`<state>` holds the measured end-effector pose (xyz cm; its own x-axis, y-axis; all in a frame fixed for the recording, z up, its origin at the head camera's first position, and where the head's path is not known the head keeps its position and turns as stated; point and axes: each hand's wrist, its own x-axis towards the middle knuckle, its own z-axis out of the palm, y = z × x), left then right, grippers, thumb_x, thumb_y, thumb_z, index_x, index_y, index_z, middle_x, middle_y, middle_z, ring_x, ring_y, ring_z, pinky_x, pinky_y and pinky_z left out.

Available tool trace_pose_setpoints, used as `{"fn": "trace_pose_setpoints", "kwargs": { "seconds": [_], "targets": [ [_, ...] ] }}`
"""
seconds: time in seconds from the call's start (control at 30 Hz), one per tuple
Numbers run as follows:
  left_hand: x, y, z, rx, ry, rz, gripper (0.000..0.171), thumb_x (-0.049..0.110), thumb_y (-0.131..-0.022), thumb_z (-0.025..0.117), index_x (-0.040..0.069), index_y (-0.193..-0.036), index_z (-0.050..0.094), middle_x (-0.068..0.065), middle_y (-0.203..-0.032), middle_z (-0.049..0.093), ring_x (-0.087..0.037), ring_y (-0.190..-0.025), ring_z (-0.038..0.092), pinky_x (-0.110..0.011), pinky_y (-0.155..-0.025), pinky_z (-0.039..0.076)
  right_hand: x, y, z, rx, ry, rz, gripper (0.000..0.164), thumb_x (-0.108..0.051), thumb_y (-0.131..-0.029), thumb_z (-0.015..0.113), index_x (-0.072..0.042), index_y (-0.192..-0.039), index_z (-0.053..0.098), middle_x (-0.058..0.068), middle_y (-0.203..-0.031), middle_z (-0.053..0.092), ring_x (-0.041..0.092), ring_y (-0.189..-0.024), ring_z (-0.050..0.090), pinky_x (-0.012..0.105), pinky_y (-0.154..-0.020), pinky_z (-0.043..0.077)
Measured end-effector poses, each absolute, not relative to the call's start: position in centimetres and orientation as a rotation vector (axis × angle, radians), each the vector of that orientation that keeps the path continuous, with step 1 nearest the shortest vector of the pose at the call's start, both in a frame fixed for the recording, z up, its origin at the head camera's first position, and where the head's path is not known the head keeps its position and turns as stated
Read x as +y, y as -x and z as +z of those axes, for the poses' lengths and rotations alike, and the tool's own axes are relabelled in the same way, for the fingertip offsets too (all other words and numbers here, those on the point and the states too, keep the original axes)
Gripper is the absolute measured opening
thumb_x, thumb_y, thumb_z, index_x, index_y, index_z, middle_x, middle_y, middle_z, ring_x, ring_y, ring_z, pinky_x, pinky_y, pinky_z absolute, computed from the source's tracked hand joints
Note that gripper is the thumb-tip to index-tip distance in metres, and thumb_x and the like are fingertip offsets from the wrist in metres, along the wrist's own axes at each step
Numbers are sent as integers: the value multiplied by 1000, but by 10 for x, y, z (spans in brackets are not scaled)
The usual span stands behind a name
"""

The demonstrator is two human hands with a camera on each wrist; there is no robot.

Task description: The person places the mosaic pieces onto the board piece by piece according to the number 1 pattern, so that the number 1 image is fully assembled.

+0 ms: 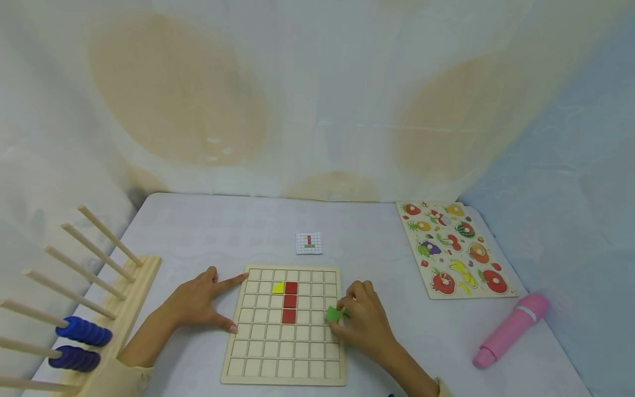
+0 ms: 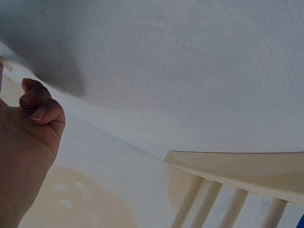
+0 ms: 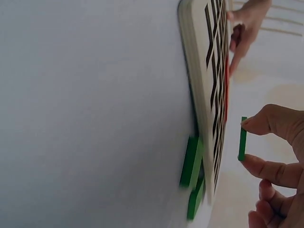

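A wooden grid board lies on the table, with a yellow tile beside the top of a column of three red tiles. My right hand pinches a green square tile between thumb and index finger, over the board's right edge. In the right wrist view that tile is seen edge-on. Two more green tiles lie on the table against the board. My left hand has thumb and index finger stretched to the board's left edge; its other fingers are bent.
Behind the board lies a small printed card with a coloured grid pattern. A wooden bead rack with upright pegs stands at left. To the right are a fruit puzzle board and a pink rod-shaped object.
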<state>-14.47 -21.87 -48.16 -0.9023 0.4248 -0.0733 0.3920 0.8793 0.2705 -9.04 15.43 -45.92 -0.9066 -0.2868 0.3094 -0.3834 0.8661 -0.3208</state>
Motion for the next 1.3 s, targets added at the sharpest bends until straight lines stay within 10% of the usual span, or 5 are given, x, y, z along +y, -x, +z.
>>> {"fn": "trace_pose_setpoints", "kwargs": {
  "seconds": [1.3],
  "targets": [
    [-218, 145, -481, 2891, -586, 390, 114, 92, -48, 65, 43, -149, 42, -1, -90, 35, -13, -66, 33, -26, -54, 29, 59, 87, -466, -2818, -963, 469, 16, -32, -75, 86, -18, -80, 80, -8, -85, 45, 9, -87, 36, 23, -78, 38]
  ]
}}
